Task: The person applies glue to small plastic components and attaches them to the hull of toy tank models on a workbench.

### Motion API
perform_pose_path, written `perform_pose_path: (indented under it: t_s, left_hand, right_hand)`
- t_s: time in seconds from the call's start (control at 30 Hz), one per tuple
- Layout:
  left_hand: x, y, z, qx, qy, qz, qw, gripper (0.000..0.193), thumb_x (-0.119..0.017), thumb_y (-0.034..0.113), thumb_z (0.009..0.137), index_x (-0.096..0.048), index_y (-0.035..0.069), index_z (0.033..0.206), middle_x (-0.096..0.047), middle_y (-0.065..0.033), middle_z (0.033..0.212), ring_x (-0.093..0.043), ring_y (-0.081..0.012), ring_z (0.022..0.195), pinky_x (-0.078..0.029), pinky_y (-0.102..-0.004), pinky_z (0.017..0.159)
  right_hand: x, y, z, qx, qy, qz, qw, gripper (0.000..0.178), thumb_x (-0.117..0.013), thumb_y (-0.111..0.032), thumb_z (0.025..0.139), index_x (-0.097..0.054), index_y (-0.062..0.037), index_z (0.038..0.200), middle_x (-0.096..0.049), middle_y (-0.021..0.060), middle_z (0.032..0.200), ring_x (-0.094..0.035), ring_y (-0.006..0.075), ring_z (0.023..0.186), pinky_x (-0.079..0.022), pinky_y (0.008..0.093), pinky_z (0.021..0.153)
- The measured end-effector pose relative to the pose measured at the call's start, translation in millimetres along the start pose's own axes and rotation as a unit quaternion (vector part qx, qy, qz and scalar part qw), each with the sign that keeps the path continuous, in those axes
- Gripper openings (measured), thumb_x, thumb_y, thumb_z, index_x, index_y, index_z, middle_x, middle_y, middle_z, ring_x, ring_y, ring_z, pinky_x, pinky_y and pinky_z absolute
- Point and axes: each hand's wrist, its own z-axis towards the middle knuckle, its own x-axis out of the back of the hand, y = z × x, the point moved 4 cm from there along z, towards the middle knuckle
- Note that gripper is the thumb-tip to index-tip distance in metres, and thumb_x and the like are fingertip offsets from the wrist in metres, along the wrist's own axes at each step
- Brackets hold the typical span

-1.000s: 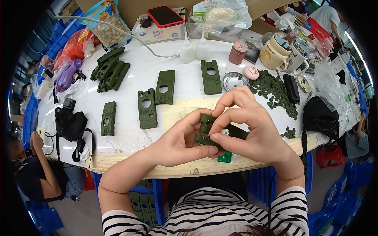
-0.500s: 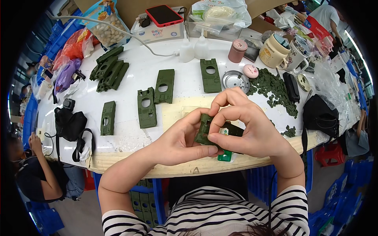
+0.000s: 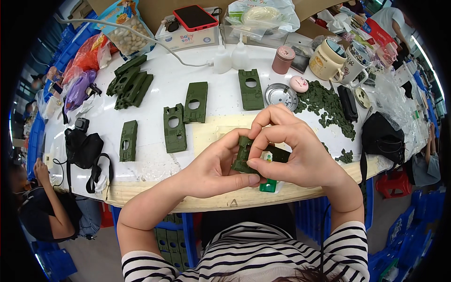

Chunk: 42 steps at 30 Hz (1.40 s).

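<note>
In front of me, just above the table's near edge, my left hand [image 3: 209,171] is closed round a dark green plastic model vehicle hull [image 3: 242,157]. Thumb and fingers grip it from the left, and the hull is tilted. My right hand [image 3: 293,150] bends over the hull with thumb and forefinger pinched against its top; anything between those fingertips is hidden. A darker part of the green piece shows through behind the right fingers. Below the right hand lies a small green and white container [image 3: 268,186], partly covered. Several similar hulls with round holes, such as one hull [image 3: 174,141], lie flat beyond my hands.
Small green parts [image 3: 324,105] are heaped at right by a round metal dish [image 3: 281,96]. Stacked hulls [image 3: 129,84] lie at far left. White squeeze bottles [image 3: 240,58], a pink tin [image 3: 283,60] and mugs [image 3: 326,61] stand behind. Black bags [image 3: 383,138] sit at the sides.
The hull in my left hand has tilted slightly under the right fingertips. Both hands stay in nearly the same place and grip.
</note>
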Motion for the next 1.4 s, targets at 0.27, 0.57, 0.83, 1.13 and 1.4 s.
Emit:
perform_pose_path:
  t_s: [0.27, 0.57, 0.83, 1.13, 1.4]
  left_hand:
    - [1.2, -0.8, 0.0, 0.0, 0.008, 0.018, 1.0, 0.061, -0.063, -0.004, 0.083, -0.031, 0.005, 0.134, -0.045, -0.0081, 0.122, -0.048, -0.0179, 0.115, -0.051, -0.0334, 0.091]
    - [1.2, -1.1, -0.1, -0.008, -0.002, 0.012, 1.0, 0.061, -0.062, -0.005, 0.083, -0.031, 0.005, 0.135, -0.044, -0.0088, 0.124, -0.049, -0.0187, 0.115, -0.051, -0.0342, 0.091]
    - [3.3, -2.5, 0.5, -0.017, -0.018, 0.033, 0.999, 0.061, -0.062, -0.005, 0.084, -0.03, 0.004, 0.135, -0.042, -0.0105, 0.128, -0.045, -0.02, 0.12, -0.05, -0.0352, 0.093]
    - [2.8, 4.3, -6.2, 0.02, -0.085, -0.022, 0.996, 0.069, -0.063, 0.001, 0.085, -0.022, 0.003, 0.141, -0.04, -0.0131, 0.132, -0.052, -0.0206, 0.113, -0.053, -0.0338, 0.089]
    - [16.5, -3.3, -4.1, -0.014, -0.11, -0.001, 0.994, 0.072, -0.06, 0.019, 0.088, -0.019, 0.0, 0.143, -0.042, -0.0164, 0.132, -0.046, -0.0244, 0.121, -0.042, -0.0413, 0.099]
  right_hand:
    - [-0.9, -0.2, 0.3, 0.012, 0.01, 0.001, 1.0, 0.01, -0.072, -0.007, 0.067, -0.061, -0.0058, 0.069, -0.055, 0.0064, 0.086, -0.051, 0.0225, 0.089, -0.042, 0.0318, 0.078]
    - [-0.6, 0.0, 0.3, -0.004, 0.005, 0.016, 1.0, 0.01, -0.071, -0.007, 0.067, -0.061, -0.006, 0.068, -0.054, 0.0061, 0.086, -0.05, 0.0224, 0.087, -0.042, 0.0315, 0.075]
    - [-1.6, -1.0, -0.3, 0.026, 0.015, -0.014, 0.999, 0.01, -0.071, -0.007, 0.068, -0.061, -0.0054, 0.07, -0.055, 0.0057, 0.085, -0.05, 0.0214, 0.085, -0.042, 0.0313, 0.072]
    - [19.5, -1.0, 1.0, 0.135, -0.159, -0.017, 0.978, 0.077, -0.082, -0.031, 0.064, -0.049, -0.0036, 0.128, -0.052, 0.0129, 0.118, -0.047, 0.0293, 0.107, -0.036, 0.0391, 0.092]
    - [17.6, -1.2, -5.4, 0.138, -0.19, -0.04, 0.971, 0.109, -0.086, -0.045, 0.052, -0.037, -0.0018, 0.14, -0.041, 0.0183, 0.132, -0.04, 0.0341, 0.118, -0.032, 0.0437, 0.098]
